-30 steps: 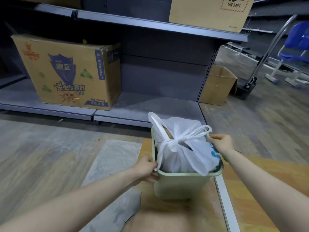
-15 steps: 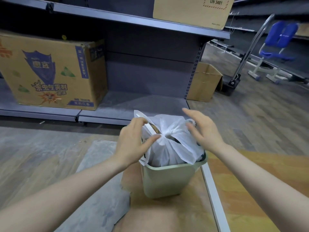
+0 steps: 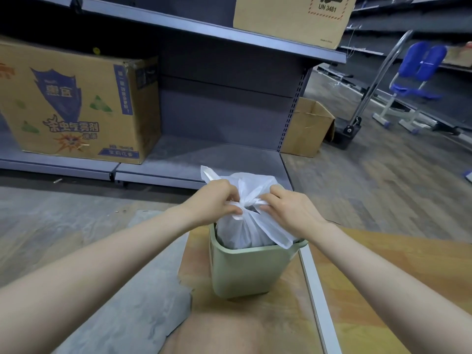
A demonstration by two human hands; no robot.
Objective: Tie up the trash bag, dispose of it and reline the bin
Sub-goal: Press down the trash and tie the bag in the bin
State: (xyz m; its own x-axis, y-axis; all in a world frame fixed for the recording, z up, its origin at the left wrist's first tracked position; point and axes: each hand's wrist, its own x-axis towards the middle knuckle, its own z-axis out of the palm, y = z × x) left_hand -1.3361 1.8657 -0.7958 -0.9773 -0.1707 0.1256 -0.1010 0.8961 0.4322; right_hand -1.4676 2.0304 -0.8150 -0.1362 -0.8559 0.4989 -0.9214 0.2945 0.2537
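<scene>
Head view, places given relative to the pale green rectangular plastic bin (image 3: 251, 269):

- Standing upright on the orange-brown floor panel, just beside a pale metal floor strip (image 3: 316, 297) on its right
- Inside the bin, rising above the rim: thin white plastic trash bag (image 3: 245, 231), filled, mouth gathered to a narrow neck above the bin centre
- Above the bin, left of the neck: left hand (image 3: 214, 203), fingers curled and pinching a white handle strip at the knot
- Above the bin, right of the neck: right hand (image 3: 288, 213), fingers curled and pinching the opposite strip; one flap of film draped over the right rim
- Behind the bin: grey metal shelving unit (image 3: 224, 111); on its bottom shelf, far to the left, a large printed brown cardboard box (image 3: 76, 103)

Progress, as a judgement:

- Tying: under way; handles crossed and drawn in at the neck, tightness of the knot not discernible
- Lifting out: not yet done; bag seated in the bin
- Disposal: not yet done; no disposal point identifiable in view
- Relining: not yet done; no spare liner visible
- Overall: first of three steps near completion
</scene>
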